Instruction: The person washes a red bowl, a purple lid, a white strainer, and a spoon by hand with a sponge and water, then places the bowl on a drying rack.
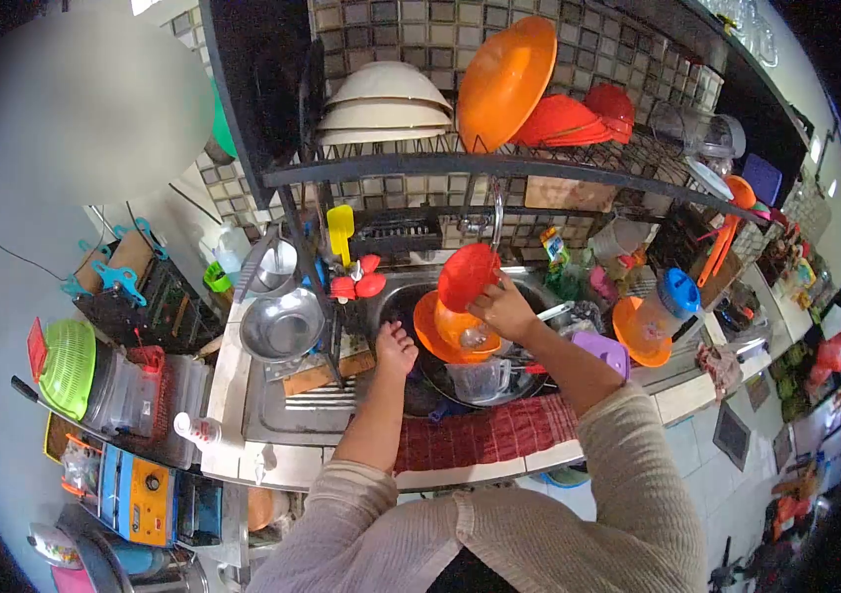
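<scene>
Metal bowl (282, 324) at left, on the tiled table (228, 405); wooden strip (317, 376) lies just below it on the drainboard; small red utensils (369, 284) hang or stand near the sink's back left corner, which is hard to tell; left grip (397, 348) hovers over the left side of the sink (393, 296), fingers loosely bent, nothing seen between them; red bowl (467, 278) is up and to the right of it, well apart, held above the sink and below the tap (498, 222); bowl is tilted, round, with no clear long axis; right grip (502, 308) is clamped on its lower right edge, so the right is the nearer, the left across a gap; orange basin (426, 328) sits directly beneath the red bowl, partly hidden by it; clear jug (478, 381) is in front of the basin, toward the wearer; red cloth (485, 435) drapes along the front edge; purple lid (602, 353) lies beyond the right forearm; orange plate (650, 350) at far right, blue-lidded pitcher (675, 296) tilted over it; contact between those two cannot be told.
</scene>
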Tool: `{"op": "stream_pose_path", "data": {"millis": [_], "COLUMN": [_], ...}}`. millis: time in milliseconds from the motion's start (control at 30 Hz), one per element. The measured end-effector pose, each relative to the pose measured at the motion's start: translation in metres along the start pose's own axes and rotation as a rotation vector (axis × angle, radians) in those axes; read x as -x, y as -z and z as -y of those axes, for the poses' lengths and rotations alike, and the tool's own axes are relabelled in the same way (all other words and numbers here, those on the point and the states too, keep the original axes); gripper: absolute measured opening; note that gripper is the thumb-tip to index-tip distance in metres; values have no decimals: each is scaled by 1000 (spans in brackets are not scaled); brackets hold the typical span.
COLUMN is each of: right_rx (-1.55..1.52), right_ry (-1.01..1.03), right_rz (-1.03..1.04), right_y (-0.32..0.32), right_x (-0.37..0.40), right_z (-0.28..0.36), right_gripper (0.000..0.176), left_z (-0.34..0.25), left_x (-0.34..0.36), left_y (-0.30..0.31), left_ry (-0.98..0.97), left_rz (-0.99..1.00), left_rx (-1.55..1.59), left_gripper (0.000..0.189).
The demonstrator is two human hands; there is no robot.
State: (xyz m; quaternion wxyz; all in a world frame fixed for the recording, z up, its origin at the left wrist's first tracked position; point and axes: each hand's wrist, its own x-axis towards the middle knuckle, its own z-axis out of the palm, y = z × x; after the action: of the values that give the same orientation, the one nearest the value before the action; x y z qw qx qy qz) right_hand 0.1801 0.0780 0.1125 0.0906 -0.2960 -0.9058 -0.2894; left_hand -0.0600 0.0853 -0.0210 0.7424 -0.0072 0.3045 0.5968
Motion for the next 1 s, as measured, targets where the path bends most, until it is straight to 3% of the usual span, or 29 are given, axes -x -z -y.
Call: {"op": "stream_pose_path", "data": {"millis": [67, 133, 167, 267, 333, 400, 433, 500, 533, 600, 633, 667, 700, 733, 800, 867, 933, 967, 1000], "right_rx": [19, -31, -46, -53, -72, -128, -130, -305, -311, -910, -918, -966, -1016, -1033, -755, -673, -1095, -1875, -1879], "right_ry": [52, 200, 268, 221, 212, 5, 6, -338, -324, -823, -809, -936, -1062, -1046, -1011, -1008, -1290, -1671, -1667], "right_rz": [-42, -19, -7, 38, 11, -5, -5, -53, -64, -252, -259, -253, -244, -255, 71, 69, -173, -390, -392], "right_y": [-1, 7, 14, 37, 37, 32, 27, 7, -17, -72, -82, -89, -92, -93, -95, -123, -145, -145, -145], "right_x": [1, 2, 1, 11, 14, 15, 13, 7, 0, -11, -15, -21, -28, -35, -46, -52, -56, -58, -59], "right_z": [7, 18, 24, 43, 41, 41, 40, 31, 24, -3, -5, -6, -6, -8, -16, -19, -22, -18, -15], "right_gripper": [19, 16, 16, 17, 19, 19, 19, 21, 21, 24, 24, 30, 38, 38, 46, 43, 35, 38, 38], "left_z": [14, 35, 47, 66, 67, 70, 68, 57, 42, 8, -5, -14, -23, -33, -43, -46, -29, -33, -32], "left_x": [-12, -34, -41, -44, -43, -62, -71, -82, -72, -27, 7, 21, 32, 43, 61, 25, 34, 43, 47], "left_y": [4, 11, 13, -5, -10, -5, 5, 29, 25, -17, -34, -38, -39, -39, -43, -1, 21, 25, 25], "left_ry": [56, -89, -228, -255, -153, -162, -163, -1, -20, 100, 136, 118, 139, 157, 251, -124, -585, -410, -413], "left_rz": [-15, -222, -154, -93, -14, -176, -179, 422, 424, 729, 791, 796, 771, 739, 447, 620, 702, 773, 771], "left_rx": [116, 161, 197, 358, 346, 321, 321, 507, 507, 624, 599, 591, 409, 226, -194, -1276, -1397, -1383, -1386], "left_gripper": [27, 26, 25, 31, 37, 40, 40, 38, 38, 40, 42, 42, 41, 42, 41, 41, 40, 39, 39]}}
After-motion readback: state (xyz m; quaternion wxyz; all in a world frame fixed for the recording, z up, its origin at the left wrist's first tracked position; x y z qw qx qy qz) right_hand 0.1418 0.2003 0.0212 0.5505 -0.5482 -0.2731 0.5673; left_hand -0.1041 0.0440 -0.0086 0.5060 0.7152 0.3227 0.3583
